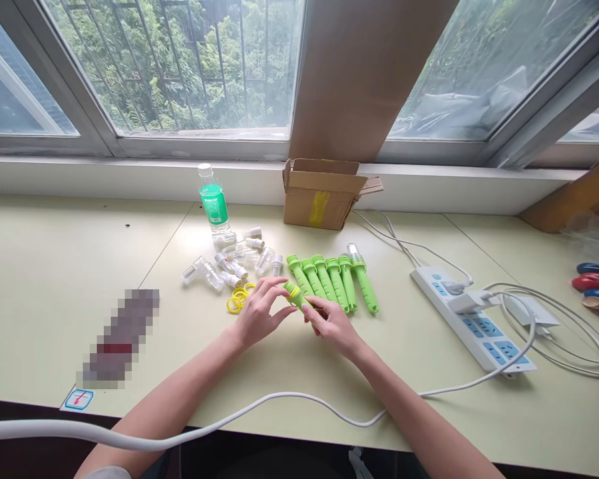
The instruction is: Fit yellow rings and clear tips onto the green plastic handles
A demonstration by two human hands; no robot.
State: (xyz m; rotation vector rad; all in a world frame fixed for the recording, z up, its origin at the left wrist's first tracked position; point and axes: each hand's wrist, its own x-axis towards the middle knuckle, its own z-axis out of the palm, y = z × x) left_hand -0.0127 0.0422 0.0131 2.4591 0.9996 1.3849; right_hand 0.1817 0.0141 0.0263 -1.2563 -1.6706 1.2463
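Observation:
Both hands meet at one green plastic handle [302,301] with a threaded end, held tilted above the table. My right hand [333,326] is closed round its lower part. Thumb and fingers of my left hand [260,307] are closed about the threaded end, where a yellow band shows. Loose yellow rings [235,303] lie just left of my left hand. Behind the hands, several green handles [324,279] lie in a row. The rightmost handle [363,283] carries a clear cap. Clear plastic tubes [207,274], some with white ends, lie in a pile to the left.
At the back stand a bottle with a green label [213,203] and an opened cardboard box [317,196]. A power strip [472,319] with plugs and looped cables lies right. A white cable [299,396] crosses near my forearms. Blue and red objects [592,283] sit far right.

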